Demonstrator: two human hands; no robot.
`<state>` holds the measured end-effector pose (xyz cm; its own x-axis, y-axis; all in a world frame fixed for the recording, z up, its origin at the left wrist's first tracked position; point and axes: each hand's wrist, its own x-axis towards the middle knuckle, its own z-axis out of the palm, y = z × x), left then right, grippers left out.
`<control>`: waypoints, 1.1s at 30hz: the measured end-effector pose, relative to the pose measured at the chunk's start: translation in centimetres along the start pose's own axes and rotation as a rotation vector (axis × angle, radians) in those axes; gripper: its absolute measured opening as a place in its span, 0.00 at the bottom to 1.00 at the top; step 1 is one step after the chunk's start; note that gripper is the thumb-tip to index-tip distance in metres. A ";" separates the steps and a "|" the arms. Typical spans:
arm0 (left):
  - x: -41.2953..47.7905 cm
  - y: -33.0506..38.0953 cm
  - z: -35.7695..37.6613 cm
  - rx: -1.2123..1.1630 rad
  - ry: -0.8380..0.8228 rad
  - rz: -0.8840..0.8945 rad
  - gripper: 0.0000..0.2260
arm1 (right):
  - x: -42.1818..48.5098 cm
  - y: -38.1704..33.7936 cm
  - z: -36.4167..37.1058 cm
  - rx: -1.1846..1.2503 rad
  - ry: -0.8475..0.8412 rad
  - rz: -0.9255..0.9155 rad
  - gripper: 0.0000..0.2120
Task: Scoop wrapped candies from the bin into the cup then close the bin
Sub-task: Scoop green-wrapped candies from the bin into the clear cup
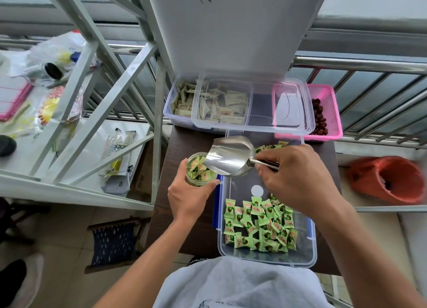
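Shirt (pixel 238 284) by bin (pixel 268 260) edge — hands: L (pixel 191 196) grips cup (pixel 196 180), R (pixel 300 178) tips scoop (pixel 228 157).

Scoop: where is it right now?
Head view, centre: the metal scoop is in the right hand, gripped by the handle, its mouth tipped over the candy-filled cup that the left hand holds at the left edge of the open bin.

One scoop (pixel 228 157), one cup (pixel 196 183), one pink basket (pixel 328 113), two clear bins (a near bin (pixel 268 260), a far bin (pixel 168 114)), green candies (pixel 258 226) beyond counting.
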<state>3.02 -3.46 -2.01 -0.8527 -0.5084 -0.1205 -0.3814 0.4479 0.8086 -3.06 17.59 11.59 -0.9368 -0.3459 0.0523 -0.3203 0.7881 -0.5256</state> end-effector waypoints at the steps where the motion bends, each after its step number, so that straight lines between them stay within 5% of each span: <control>1: 0.2 -0.3 0.1 -0.015 -0.001 -0.024 0.27 | -0.1 0.1 -0.1 0.003 0.009 0.028 0.06; 4: 0.9 -1.0 0.1 -0.097 0.072 -0.112 0.24 | -0.4 1.0 0.0 0.055 0.043 0.149 0.06; 13: 1.4 -0.7 -0.5 -0.061 0.082 -0.022 0.37 | -1.2 5.6 1.7 0.098 0.046 0.419 0.08; 20: 1.8 -0.4 -0.1 -0.118 0.093 -0.023 0.29 | -2.5 8.6 3.6 0.030 -0.105 0.601 0.07; 33: 3.3 -1.3 -0.6 -0.089 0.190 -0.083 0.33 | -3.8 10.6 4.5 0.029 -0.170 0.701 0.05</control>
<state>0.88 -6.16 -3.13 -0.7337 -0.6741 -0.0852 -0.4076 0.3363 0.8490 -2.28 24.95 2.01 -0.8848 0.1602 -0.4376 0.3546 0.8408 -0.4091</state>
